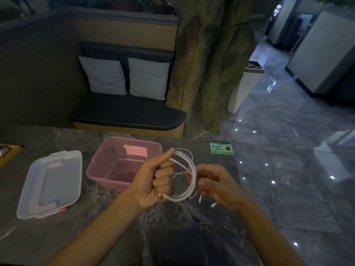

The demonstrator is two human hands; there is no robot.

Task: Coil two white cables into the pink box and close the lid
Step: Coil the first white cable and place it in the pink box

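Observation:
The pink box (99,170) stands open and looks empty on the dark marble table. Its clear lid (32,187) lies flat to the left of it. Just right of the box, above the table, my left hand (153,181) is fisted around a coil of white cable (194,173). My right hand (213,183) holds the coil's right side with its fingers. Thin cable ends with plugs (213,204) hang below the coil near the tabletop. I cannot tell whether the coil is one cable or two.
A green sticker (221,147) sits on the table's far right corner. A wooden tray edge (7,152) shows at the far left. Beyond the table are a bench with two pillows (124,75) and a tree-trunk pillar (207,64). Glossy floor lies to the right.

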